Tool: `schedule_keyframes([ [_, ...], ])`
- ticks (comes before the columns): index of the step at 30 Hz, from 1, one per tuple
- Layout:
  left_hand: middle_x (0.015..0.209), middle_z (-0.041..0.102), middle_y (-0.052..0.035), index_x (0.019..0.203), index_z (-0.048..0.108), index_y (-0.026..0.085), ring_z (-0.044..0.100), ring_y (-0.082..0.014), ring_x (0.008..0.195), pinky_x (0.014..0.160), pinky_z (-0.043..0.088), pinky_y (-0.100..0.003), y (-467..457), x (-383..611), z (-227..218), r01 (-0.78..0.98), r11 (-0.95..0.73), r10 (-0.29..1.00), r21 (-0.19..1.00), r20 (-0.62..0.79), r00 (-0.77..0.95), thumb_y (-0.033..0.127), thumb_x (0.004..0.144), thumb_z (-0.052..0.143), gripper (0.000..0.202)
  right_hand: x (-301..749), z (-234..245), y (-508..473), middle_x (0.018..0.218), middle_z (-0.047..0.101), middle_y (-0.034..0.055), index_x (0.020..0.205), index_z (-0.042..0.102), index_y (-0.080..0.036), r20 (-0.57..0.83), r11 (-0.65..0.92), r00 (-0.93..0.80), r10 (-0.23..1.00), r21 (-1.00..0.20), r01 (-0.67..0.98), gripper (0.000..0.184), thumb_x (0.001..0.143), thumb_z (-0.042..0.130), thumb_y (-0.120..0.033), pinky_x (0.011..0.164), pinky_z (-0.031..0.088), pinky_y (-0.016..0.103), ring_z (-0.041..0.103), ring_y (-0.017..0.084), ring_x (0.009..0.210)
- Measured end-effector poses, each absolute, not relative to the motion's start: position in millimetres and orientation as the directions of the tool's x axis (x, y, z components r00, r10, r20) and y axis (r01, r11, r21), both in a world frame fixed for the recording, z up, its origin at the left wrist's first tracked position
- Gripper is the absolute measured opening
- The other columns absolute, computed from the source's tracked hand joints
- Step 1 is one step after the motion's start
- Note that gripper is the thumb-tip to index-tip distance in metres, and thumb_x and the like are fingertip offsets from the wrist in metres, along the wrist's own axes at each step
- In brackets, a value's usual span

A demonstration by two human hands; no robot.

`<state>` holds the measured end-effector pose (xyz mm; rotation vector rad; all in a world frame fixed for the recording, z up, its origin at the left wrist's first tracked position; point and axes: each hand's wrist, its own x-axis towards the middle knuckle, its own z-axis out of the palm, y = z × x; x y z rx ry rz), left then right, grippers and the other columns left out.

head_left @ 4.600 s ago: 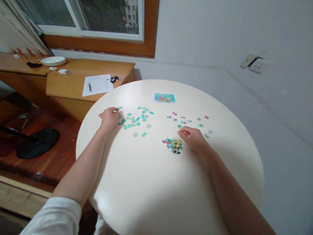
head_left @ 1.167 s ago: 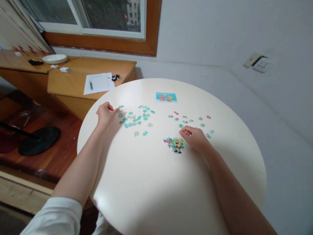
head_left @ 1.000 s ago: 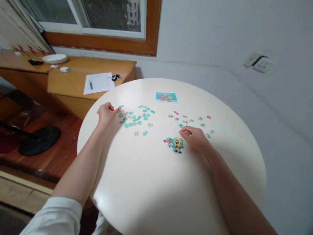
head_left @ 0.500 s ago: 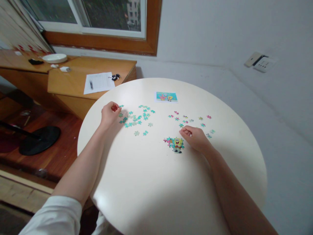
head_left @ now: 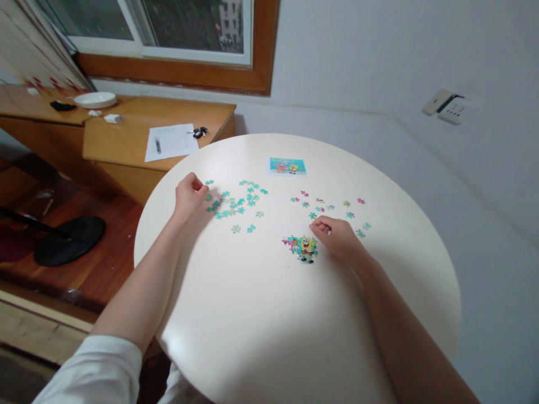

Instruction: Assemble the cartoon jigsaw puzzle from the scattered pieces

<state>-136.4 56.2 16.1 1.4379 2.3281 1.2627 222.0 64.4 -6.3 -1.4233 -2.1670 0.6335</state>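
Lying flat on the table (head_left: 236,303) in the head view, the joined puzzle section (head_left: 307,246) shows a yellow figure with pink and teal parts to its left, its edge ragged with tabs and notches. Only a small part appears assembled. Unjoined are many loose teal and pale pieces (head_left: 232,212), beyond and left of the section, and fewer multicoloured pieces (head_left: 350,215) beyond and right. Farther beyond lies a flat rectangular picture card (head_left: 287,166). The left hand (head_left: 188,196), well left of the section, has thumb and fingertips drawn close; the right hand (head_left: 334,233) is loosely curled just right of it. Whether either grips a piece cannot be told. The pieces look thin, probably cardboard; the table is rounded, pale and softly glossy.
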Motion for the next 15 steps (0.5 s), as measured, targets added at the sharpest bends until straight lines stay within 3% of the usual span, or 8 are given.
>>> schedule_keyframes([
  [7, 0.058, 0.045, 0.0033, 0.058, 0.039, 0.020, 0.044, -0.0145, 0.062, 0.060, 0.031, -0.027, 56.1, -140.0, 12.2, 0.719, 0.232, 0.821, 0.655, 0.264, -0.506, 0.021, 0.062, 0.051, 0.013, 223.2, -7.9, 65.3, 0.055, 0.058, 0.0002, 0.065, 0.058, -0.018, 0.143, 0.371, -0.362, 0.921, -0.606, 0.704, 0.022, 0.076, 0.049, -0.034, 0.054, 0.037, 0.023, 0.047, 0.011, 0.051],
  [15, 0.062, 0.050, 0.0023, 0.059, 0.045, 0.020, 0.049, -0.0155, 0.065, 0.065, 0.035, -0.028, 58.5, -144.6, 6.6, 0.710, 0.180, 0.838, 0.681, 0.271, -0.473, 0.022, 0.060, 0.051, 0.007, 222.7, -6.8, 64.6, 0.054, 0.057, -0.0001, 0.065, 0.058, -0.018, 0.145, 0.368, -0.357, 0.923, -0.608, 0.704, 0.021, 0.075, 0.049, -0.033, 0.053, 0.037, 0.023, 0.047, 0.011, 0.050],
])
